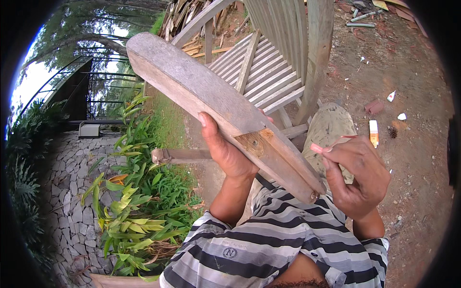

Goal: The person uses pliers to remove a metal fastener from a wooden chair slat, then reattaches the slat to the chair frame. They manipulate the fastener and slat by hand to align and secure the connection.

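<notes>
My left fingers point(213, 139) clasp the weathered wooden armrest point(206, 91) before the slatted chair point(319, 57); my right fingers point(353, 158) pinch together, contents unclear; I'd best brace the notched end point(288, 161) firmly

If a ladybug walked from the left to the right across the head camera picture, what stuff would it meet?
Grey box → left hand holding the long wooden piece → right hand with bent fingers → small white scrap on the ground.
</notes>
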Tool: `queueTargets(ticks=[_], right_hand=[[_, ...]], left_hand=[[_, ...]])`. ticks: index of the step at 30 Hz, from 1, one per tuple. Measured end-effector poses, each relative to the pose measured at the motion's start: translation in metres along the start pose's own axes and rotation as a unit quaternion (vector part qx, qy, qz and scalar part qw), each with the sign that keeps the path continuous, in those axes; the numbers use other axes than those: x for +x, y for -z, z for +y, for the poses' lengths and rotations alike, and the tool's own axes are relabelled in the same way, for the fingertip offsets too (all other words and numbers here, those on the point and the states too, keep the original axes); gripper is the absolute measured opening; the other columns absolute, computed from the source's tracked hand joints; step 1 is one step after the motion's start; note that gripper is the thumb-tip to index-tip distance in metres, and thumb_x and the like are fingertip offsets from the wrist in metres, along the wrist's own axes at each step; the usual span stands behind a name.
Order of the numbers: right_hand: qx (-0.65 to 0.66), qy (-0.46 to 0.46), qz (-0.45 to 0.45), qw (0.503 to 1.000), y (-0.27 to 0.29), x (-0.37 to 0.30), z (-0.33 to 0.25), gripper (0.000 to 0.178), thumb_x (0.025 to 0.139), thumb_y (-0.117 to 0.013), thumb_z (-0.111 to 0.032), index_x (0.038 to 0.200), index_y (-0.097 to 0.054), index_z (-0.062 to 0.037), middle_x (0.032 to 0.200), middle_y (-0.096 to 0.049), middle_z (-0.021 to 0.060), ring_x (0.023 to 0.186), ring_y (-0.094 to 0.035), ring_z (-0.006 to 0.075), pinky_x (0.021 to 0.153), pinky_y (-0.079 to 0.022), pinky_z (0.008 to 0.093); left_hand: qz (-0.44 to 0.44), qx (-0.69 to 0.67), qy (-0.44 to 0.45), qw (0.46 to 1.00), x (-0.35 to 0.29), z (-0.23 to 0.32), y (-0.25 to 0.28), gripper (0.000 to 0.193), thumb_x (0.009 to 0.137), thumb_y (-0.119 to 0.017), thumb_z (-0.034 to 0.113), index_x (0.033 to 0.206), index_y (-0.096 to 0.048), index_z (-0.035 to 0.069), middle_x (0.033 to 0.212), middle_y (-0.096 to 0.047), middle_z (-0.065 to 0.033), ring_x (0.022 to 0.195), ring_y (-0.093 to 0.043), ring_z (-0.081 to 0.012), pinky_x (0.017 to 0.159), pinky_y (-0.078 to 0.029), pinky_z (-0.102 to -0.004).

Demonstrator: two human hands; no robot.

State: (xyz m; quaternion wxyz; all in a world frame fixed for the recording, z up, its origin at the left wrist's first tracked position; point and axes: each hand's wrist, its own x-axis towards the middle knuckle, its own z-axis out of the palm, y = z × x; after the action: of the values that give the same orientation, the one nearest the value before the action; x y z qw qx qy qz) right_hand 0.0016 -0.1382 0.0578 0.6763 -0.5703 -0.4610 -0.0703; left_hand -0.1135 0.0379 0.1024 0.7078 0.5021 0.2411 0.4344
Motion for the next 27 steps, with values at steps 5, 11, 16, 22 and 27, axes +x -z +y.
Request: queueTargets(ticks=[5,11,16,22,27], right_hand=[[0.018,0.079,-0.039,0.996,-0.022,0.027,-0.016,0.035,0.067,-0.079,0.005,0.101,-0.077,0.0019,0.089,-0.071,0.0092,0.073,-0.065,0.0249,0.061,-0.05,0.0332],[-0.029,0.133,-0.068,0.988,-0.034,0.034,-0.019,0.028,0.071,-0.078,-0.005,0.098,-0.076,0.0009,0.092,-0.071,0.0065,0.076,-0.064,0.0222,0.062,-0.048,0.0329],[-0.071,0.178,-0.101,0.976,-0.035,0.038,-0.022,0.028,0.07,-0.077,-0.008,0.096,-0.075,0.0009,0.093,-0.07,0.0056,0.078,-0.063,0.0203,0.061,-0.043,0.0329],[-0.107,0.209,-0.153,0.96,-0.033,0.05,-0.029,0.027,0.069,-0.075,-0.009,0.094,-0.071,0.0011,0.093,-0.068,0.0069,0.077,-0.061,0.0212,0.061,-0.042,0.0345],[-0.119,0.238,-0.181,0.947,-0.035,0.058,-0.025,0.029,0.068,-0.073,-0.01,0.094,-0.07,0.002,0.093,-0.066,0.008,0.077,-0.061,0.0225,0.062,-0.042,0.0355]], left_hand=[[-0.044,-0.026,0.01,0.999,-0.004,0.006,-0.009,0.075,0.102,-0.042,0.07,0.136,-0.053,0.004,0.096,-0.066,-0.0131,0.083,-0.07,-0.0276,0.068,-0.062,-0.0452],[-0.049,-0.041,0.019,0.998,-0.008,0.008,-0.005,0.073,0.103,-0.041,0.069,0.135,-0.054,0.005,0.097,-0.068,-0.013,0.085,-0.071,-0.0287,0.068,-0.063,-0.048],[-0.019,-0.064,0.043,0.997,-0.008,0.008,-0.004,0.075,0.101,-0.04,0.072,0.13,-0.057,0.005,0.092,-0.069,-0.0165,0.079,-0.072,-0.0301,0.068,-0.063,-0.0463],[0.011,-0.011,0.041,0.999,-0.004,0.003,0.006,0.078,0.1,-0.04,0.074,0.123,-0.059,0.002,0.089,-0.069,-0.0187,0.076,-0.072,-0.0299,0.069,-0.062,-0.0433],[0.003,0.004,0.037,0.999,-0.003,-0.002,0.012,0.079,0.099,-0.042,0.075,0.122,-0.059,0.001,0.089,-0.069,-0.0171,0.077,-0.072,-0.0292,0.069,-0.062,-0.0421]])
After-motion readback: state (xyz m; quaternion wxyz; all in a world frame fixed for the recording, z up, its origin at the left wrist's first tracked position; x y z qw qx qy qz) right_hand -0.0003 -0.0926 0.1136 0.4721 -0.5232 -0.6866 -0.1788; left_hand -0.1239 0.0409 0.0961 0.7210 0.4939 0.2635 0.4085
